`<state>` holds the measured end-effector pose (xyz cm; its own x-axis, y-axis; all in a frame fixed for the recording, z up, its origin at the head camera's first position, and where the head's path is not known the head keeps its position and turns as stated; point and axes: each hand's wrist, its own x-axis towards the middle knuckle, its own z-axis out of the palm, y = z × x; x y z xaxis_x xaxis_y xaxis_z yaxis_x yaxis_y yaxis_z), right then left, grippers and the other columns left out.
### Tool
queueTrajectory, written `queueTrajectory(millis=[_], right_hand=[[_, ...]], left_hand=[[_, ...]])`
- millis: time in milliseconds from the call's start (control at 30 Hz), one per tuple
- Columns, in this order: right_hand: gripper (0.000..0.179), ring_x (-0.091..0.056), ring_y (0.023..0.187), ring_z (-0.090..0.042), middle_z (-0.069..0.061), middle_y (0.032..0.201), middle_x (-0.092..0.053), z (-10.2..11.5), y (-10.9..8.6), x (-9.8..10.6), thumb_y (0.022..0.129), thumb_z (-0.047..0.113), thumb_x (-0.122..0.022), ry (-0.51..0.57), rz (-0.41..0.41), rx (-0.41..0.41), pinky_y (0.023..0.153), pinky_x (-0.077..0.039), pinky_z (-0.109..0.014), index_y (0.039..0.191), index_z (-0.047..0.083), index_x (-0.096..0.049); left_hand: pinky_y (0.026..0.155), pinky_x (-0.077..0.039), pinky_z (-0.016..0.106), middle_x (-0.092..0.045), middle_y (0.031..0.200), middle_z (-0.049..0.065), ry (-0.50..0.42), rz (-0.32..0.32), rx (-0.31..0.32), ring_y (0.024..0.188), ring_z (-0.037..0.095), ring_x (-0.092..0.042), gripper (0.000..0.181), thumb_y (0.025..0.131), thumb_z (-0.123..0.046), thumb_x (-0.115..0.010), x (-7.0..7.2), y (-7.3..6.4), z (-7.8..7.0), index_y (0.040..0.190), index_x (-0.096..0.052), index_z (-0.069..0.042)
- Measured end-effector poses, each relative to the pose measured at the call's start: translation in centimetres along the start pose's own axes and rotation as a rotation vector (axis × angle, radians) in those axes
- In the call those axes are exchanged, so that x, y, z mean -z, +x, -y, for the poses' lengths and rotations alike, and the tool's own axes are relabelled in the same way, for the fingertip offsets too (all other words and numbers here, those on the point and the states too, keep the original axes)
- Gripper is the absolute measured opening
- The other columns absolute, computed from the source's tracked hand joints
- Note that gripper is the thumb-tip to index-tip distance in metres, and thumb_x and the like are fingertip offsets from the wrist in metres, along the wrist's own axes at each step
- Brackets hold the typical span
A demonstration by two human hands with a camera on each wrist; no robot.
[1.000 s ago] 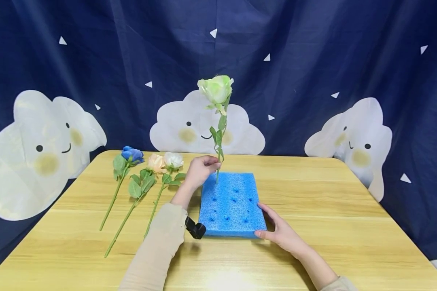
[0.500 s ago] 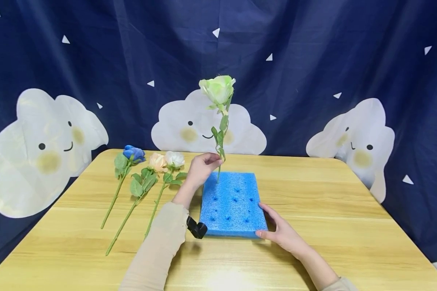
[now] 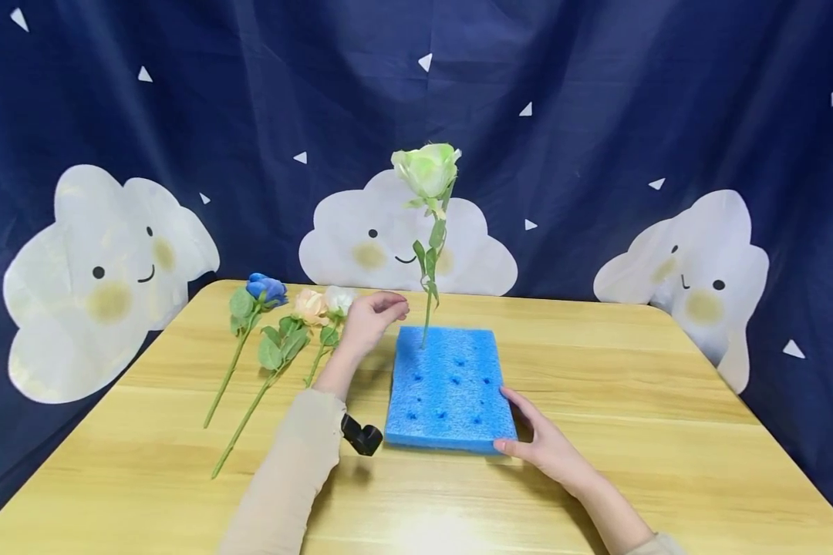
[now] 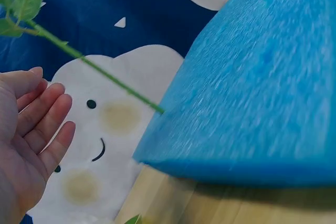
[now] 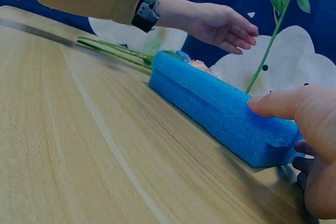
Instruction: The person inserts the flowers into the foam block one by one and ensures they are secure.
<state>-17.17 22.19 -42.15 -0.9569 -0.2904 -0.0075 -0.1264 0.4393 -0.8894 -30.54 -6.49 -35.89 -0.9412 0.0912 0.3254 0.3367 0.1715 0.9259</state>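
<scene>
A pale green artificial rose (image 3: 426,171) stands upright, its stem (image 4: 105,74) stuck into the back left part of a blue foam block (image 3: 451,397). Just left of that stem is my left hand (image 3: 371,320), apart from it. In the left wrist view its fingers (image 4: 46,116) are loosely bent with nothing between them. My right hand (image 3: 548,445) holds the block's front right corner; in the right wrist view the thumb (image 5: 278,104) lies against one side and the other fingers are beyond the corner, partly hidden. Several small holes dot the block's top.
Left of the block lie a blue rose (image 3: 267,289), a peach rose (image 3: 311,307) and a white rose (image 3: 338,298), the last partly behind my left arm. All rest on the wooden table (image 3: 597,362). A dark blue curtain (image 3: 569,69) with clouds hangs behind.
My left hand has let go of the green rose's stem and moved a little left. The rose stays standing in the foam. My right hand keeps its hold on the block's corner.
</scene>
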Motion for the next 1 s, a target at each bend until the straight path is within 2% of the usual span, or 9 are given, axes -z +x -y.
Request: queueTrajectory(millis=[167,300,367,533,700,867,1000], right_hand=[[0.078,-0.014,0.137,-0.039,-0.018,0.15,-0.02,0.1,0.0,0.0,0.082,0.024,-0.072,0.007,0.003,-0.014,0.107,-0.009,-0.061,0.145,0.011,-0.029],[0.079,-0.014,0.137,-0.039,-0.018,0.15,-0.019,0.1,-0.1,0.0,0.081,0.024,-0.072,0.006,0.003,-0.022,0.106,-0.008,-0.061,0.145,0.011,-0.028],[0.079,-0.013,0.137,-0.04,-0.018,0.151,-0.019,0.1,-0.1,0.0,0.081,0.024,-0.072,0.007,0.004,-0.021,0.106,-0.007,-0.062,0.145,0.011,-0.028],[0.078,-0.012,0.137,-0.04,-0.019,0.15,-0.019,0.1,0.0,0.0,0.082,0.024,-0.072,-0.01,0.004,-0.014,0.106,-0.007,-0.062,0.145,0.011,-0.028],[0.078,-0.012,0.137,-0.04,-0.018,0.151,-0.019,0.2,0.0,0.0,0.082,0.024,-0.072,-0.003,0.005,-0.014,0.106,-0.007,-0.062,0.145,0.011,-0.028],[0.078,-0.012,0.137,-0.04,-0.018,0.151,-0.018,0.1,0.0,0.0,0.082,0.024,-0.071,0.0,0.009,-0.017,0.106,-0.007,-0.061,0.146,0.011,-0.027],[0.078,-0.012,0.137,-0.041,-0.019,0.151,-0.018,0.2,0.1,0.0,0.083,0.024,-0.071,-0.002,0.008,-0.011,0.106,-0.007,-0.062,0.146,0.01,-0.027]], left_hand=[[0.074,-0.054,0.03,-0.067,0.088,0.021,-0.032,-0.053,0.01,0.073,0.015,-0.065,0.022,0.088,-0.007,-0.063,2.0,-0.6,-0.1,0.1,-0.064,0.011],[0.071,-0.055,0.03,-0.068,0.086,0.019,-0.048,-0.089,0.026,0.068,0.007,-0.064,0.024,0.089,-0.006,-0.061,4.3,-1.3,-0.3,0.102,-0.062,0.014],[0.071,-0.055,0.029,-0.068,0.083,0.015,-0.063,-0.102,0.04,0.068,0.007,-0.064,0.026,0.089,-0.007,-0.061,5.7,-1.8,-0.3,0.103,-0.061,0.015],[0.068,-0.054,0.022,-0.067,0.075,-0.004,-0.048,-0.159,0.079,0.068,0.005,-0.065,0.032,0.091,-0.011,-0.059,9.6,-3.3,-0.1,0.107,-0.057,0.017],[0.067,-0.053,0.019,-0.066,0.072,-0.013,-0.02,-0.217,0.115,0.068,0.002,-0.064,0.034,0.092,-0.012,-0.058,13.1,-4.9,0.7,0.109,-0.055,0.017],[0.068,-0.054,0.02,-0.065,0.072,-0.016,0.032,-0.198,0.184,0.07,0.001,-0.064,0.041,0.093,-0.016,-0.058,15.6,-6.6,1.3,0.114,-0.051,0.019],[0.07,-0.054,0.024,-0.067,0.078,-0.009,0.08,-0.16,0.249,0.072,0.002,-0.064,0.045,0.093,-0.019,-0.058,17.0,-7.8,1.8,0.117,-0.05,0.019]])
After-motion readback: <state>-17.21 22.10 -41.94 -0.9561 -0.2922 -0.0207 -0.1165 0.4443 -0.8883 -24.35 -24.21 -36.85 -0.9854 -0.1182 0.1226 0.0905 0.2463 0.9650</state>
